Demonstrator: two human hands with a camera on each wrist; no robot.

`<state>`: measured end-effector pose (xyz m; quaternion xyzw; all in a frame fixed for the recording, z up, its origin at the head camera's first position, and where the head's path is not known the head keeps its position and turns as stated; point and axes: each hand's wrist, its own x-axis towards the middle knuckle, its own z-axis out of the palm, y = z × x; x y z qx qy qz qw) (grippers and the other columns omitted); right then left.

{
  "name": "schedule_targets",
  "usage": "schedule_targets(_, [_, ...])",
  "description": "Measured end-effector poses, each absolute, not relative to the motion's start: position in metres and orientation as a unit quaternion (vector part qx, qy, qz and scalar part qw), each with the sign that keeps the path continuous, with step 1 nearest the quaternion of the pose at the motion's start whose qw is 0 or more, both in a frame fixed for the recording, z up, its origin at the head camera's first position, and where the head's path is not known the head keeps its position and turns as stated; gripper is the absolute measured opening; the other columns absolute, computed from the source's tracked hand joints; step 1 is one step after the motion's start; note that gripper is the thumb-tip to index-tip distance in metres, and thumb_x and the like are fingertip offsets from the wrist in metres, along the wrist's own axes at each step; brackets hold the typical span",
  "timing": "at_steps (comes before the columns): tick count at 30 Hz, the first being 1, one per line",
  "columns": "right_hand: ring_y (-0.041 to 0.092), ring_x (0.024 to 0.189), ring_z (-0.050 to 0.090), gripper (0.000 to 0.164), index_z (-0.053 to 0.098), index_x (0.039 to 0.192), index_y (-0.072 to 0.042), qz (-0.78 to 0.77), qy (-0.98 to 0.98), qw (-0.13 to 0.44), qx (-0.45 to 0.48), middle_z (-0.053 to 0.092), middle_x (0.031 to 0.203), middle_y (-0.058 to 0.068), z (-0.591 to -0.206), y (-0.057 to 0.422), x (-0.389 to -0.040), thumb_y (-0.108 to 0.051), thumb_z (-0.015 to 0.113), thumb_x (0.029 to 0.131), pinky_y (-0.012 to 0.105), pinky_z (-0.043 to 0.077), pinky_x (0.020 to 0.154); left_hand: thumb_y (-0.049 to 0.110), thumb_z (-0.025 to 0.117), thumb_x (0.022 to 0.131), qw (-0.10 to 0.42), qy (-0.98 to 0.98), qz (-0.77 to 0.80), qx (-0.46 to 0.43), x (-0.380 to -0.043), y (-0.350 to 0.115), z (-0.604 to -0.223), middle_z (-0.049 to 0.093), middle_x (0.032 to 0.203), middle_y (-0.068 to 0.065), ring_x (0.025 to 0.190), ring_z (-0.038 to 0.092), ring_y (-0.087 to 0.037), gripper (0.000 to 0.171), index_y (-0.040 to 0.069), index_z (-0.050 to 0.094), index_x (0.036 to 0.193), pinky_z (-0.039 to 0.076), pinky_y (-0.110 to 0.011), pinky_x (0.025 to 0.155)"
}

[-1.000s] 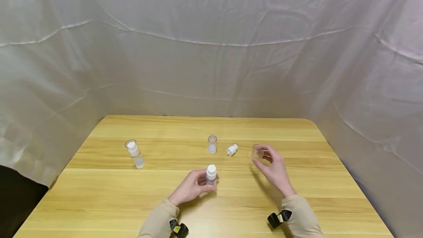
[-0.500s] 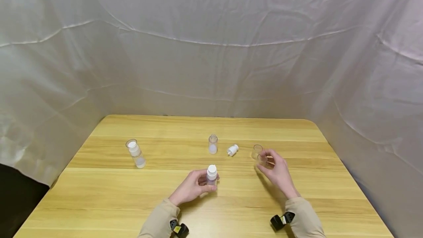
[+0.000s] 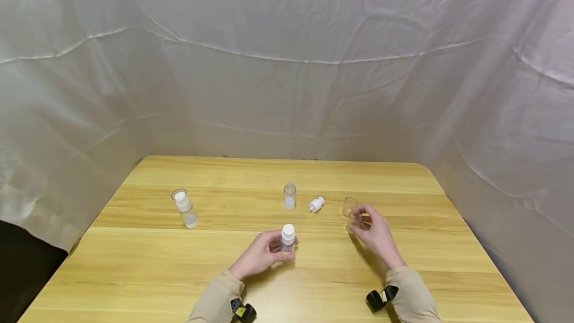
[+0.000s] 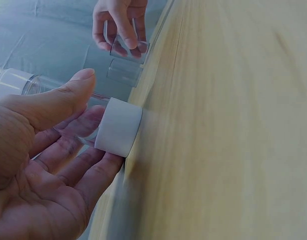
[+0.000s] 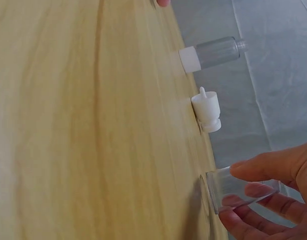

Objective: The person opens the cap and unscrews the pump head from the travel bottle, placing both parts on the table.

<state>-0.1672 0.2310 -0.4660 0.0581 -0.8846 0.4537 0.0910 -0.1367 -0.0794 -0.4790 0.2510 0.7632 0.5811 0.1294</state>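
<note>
My left hand (image 3: 264,252) grips a small clear bottle with a white pump top (image 3: 288,233), upright near the middle of the table. In the left wrist view its white base (image 4: 119,127) shows below the fingers (image 4: 96,172). On the right, my right hand (image 3: 373,231) holds a clear cap (image 5: 238,192) between thumb and fingers, its rim close to the tabletop; whether it touches I cannot tell. Just beyond it stands another clear cap (image 3: 349,205). A white pump head (image 3: 316,204) lies on its side, left of the caps. Beside that stands an open clear bottle (image 3: 289,197) with a white base.
Toward the left of the wooden table (image 3: 134,273) stands a bottle with a white pump (image 3: 185,208), under a clear cap. Pale grey cloth (image 3: 287,88) hangs behind the table and along both sides.
My right hand has drawn back slightly toward me and to the right with a clear cap, and the other clear cap now shows beyond it. The left hand keeps its hold on the pump bottle.
</note>
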Motion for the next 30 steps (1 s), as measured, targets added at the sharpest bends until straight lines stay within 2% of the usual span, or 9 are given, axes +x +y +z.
schedule_targets(17, [0.038,0.106,0.069,0.034,0.060,0.109,0.000,0.450,-0.888,0.079,0.056,0.066,0.109,0.020,-0.4680,0.2324,-0.1668,0.009,0.075,0.081,0.046,0.060,0.097,0.004,0.072,0.089,0.133,0.760,0.586,0.248,-0.1369,-0.0793,-0.4794,0.069,0.120,-0.025,0.119,0.065,-0.041,0.034,-0.006,0.065,0.121,0.053,-0.044,0.108])
schedule_targets(25, [0.029,0.101,0.065,0.035,0.060,0.111,0.000,0.449,-0.888,0.074,0.061,0.065,0.104,0.015,-0.4688,0.2337,-0.1671,0.007,0.075,0.081,0.043,0.060,0.097,0.004,0.072,0.089,0.131,0.757,0.587,0.253,-0.1369,-0.0794,-0.4804,0.069,0.119,-0.026,0.120,0.065,-0.041,0.034,-0.006,0.064,0.121,0.053,-0.042,0.108])
schedule_targets(30, [0.030,0.104,0.061,0.036,0.061,0.112,0.000,0.440,-0.892,0.086,0.067,0.060,0.109,0.018,-0.4691,0.2338,-0.1659,0.004,0.078,0.081,0.045,0.060,0.097,0.004,0.072,0.089,0.132,0.757,0.587,0.254,-0.1367,-0.0796,-0.4803,0.069,0.120,-0.026,0.120,0.065,-0.041,0.035,-0.007,0.063,0.122,0.053,-0.042,0.108])
